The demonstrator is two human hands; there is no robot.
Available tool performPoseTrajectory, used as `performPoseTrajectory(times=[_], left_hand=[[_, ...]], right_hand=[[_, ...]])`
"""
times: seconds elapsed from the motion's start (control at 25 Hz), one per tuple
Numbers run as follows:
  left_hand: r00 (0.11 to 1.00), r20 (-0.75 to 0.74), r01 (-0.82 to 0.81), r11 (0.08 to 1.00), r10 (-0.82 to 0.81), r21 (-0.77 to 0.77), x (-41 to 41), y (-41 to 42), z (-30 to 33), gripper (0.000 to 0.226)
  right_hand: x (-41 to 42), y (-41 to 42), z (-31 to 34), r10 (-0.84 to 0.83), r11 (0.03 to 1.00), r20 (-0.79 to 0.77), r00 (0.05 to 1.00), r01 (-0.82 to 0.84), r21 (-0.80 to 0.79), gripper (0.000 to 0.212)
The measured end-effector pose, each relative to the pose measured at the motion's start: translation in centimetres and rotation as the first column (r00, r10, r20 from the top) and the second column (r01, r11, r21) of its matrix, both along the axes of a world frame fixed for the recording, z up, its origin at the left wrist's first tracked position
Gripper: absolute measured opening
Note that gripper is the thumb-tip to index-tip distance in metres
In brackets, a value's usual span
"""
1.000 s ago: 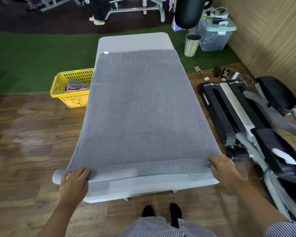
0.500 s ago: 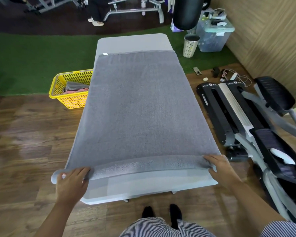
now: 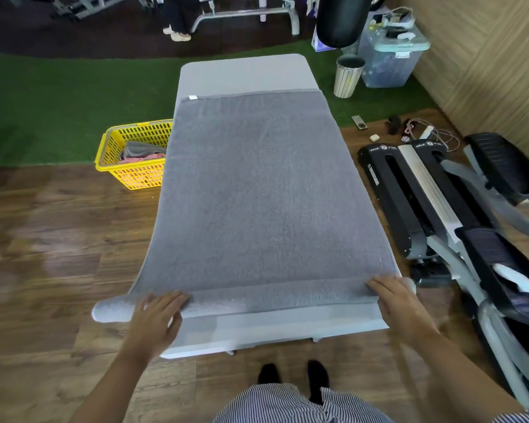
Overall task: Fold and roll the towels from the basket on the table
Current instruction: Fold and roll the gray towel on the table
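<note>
Grey towel (image 3: 257,190) spread flat along grey table (image 3: 245,71), near edge rolled into a thin tube; left hand (image 3: 156,315) and right hand (image 3: 394,300) press flat-palmed, fingers extended, on roll's ends; yellow basket (image 3: 135,175) on floor left.

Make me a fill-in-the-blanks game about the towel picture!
1. The grey towel is being rolled from the end ____ to the person.
2. The basket on the floor is ____ in colour.
3. Both hands, left hand and right hand, rest on the ____.

Answers: nearest; yellow; roll
</note>
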State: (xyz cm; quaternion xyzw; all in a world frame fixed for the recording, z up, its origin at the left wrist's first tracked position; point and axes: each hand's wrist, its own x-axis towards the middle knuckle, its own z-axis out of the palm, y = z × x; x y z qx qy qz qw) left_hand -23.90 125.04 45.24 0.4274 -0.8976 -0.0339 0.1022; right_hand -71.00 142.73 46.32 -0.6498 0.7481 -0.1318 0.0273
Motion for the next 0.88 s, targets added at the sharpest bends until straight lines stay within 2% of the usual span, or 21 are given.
performPoseTrajectory(times=[0.16, 0.32, 0.4, 0.52, 0.64, 0.72, 0.88], left_hand=[[1.0, -0.001, 0.016, 0.998, -0.016, 0.056, 0.4, 0.1, -1.4, 0.047], [0.995, -0.052, 0.089, 0.993, -0.085, 0.073, -0.4, -0.1, -1.1, 0.037], [0.995, -0.071, 0.077, 0.996, -0.074, 0.044, -0.4, -0.3, -0.9, 0.036], [0.995, -0.073, -0.073, 0.997, 0.072, -0.014, -0.5, -0.1, -0.7, 0.05], [0.985, -0.037, -0.165, 0.985, 0.167, 0.051, -1.5, 0.1, -0.8, 0.049], [0.986, -0.035, -0.156, 0.981, 0.161, 0.115, -1.5, -0.1, -1.3, 0.044], [0.989, -0.056, -0.128, 0.981, 0.138, 0.147, -1.0, -0.7, -1.5, 0.033]], right_hand=[[-0.1, 0.2, -0.2, -0.058, 0.992, 0.01, 0.998, 0.057, 0.114, 0.053], [-1.4, -0.6, 0.1, -0.165, 0.95, 0.033, 0.986, 0.149, 0.275, 0.029], [-1.5, -0.8, 0.3, -0.184, 0.942, 0.033, 0.982, 0.167, 0.29, 0.032], [-0.9, -0.4, 0.4, -0.166, 0.963, 0.055, 0.985, 0.15, 0.224, 0.041], [-0.7, 0.2, 0.6, -0.222, 0.956, 0.15, 0.963, 0.185, 0.228, 0.042], [-0.7, 0.4, 0.7, -0.279, 0.936, 0.217, 0.936, 0.214, 0.278, 0.044], [-1.1, 0.0, 0.0, -0.276, 0.916, 0.204, 0.939, 0.194, 0.35, 0.048]])
